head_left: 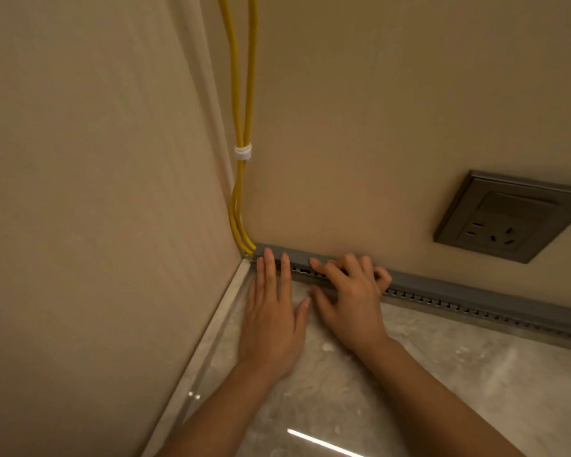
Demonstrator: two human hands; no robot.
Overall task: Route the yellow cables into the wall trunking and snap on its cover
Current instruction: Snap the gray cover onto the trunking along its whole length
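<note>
Tied yellow cables [241, 169], grey slotted trunking [442, 290]

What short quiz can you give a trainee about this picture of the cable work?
1. True or false: the yellow cables enter the trunking at its end in the corner.
2. What binds the cables together above the trunking? A) a white tie B) black tape C) a metal clip
3. Which lays straight fingers on the trunking, the left hand or the right hand?

Key: 1 true; 2 A; 3 the left hand, while the right hand curls its fingers over the trunking.
</note>
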